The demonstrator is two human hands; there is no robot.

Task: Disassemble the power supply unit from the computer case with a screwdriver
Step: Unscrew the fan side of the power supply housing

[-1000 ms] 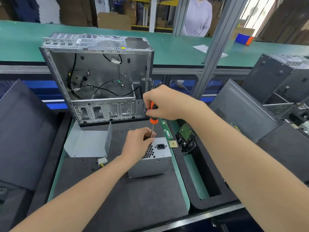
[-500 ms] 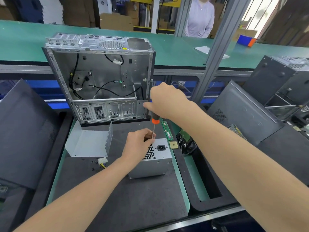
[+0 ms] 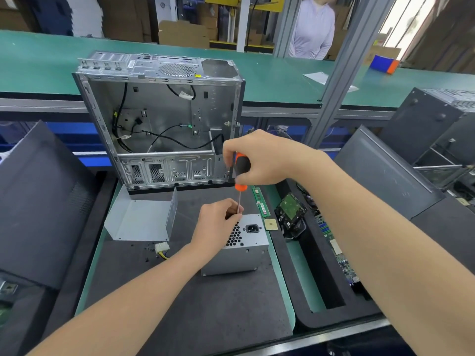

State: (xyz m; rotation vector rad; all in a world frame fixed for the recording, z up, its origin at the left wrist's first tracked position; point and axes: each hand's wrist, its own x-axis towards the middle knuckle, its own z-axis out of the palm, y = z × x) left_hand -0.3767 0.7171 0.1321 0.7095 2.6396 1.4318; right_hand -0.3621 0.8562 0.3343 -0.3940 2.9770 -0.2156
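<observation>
Screwdriver (image 3: 242,167) tip hidden behind left hand (image 3: 218,224) fingers; contact point cannot be made out. Right hand (image 3: 262,160) grip: closed round the handle, shaft pointing down. Left grip: fingers curled round the lower shaft, resting on PSU (image 3: 234,260). PSU sits directly below both grips on the bench (image 3: 205,309); case (image 3: 159,119) stands behind them.

Light: bright, even, from overhead.
Glare: daylight blown out, upper right of frame.
Shadows: soft and weak around power supply unit (image 3: 239,258).
Distortion: wide-angle; green bench (image 3: 38,62) edge bows, lower corners stretched.
Focus: centre sharp, background softer.
</observation>
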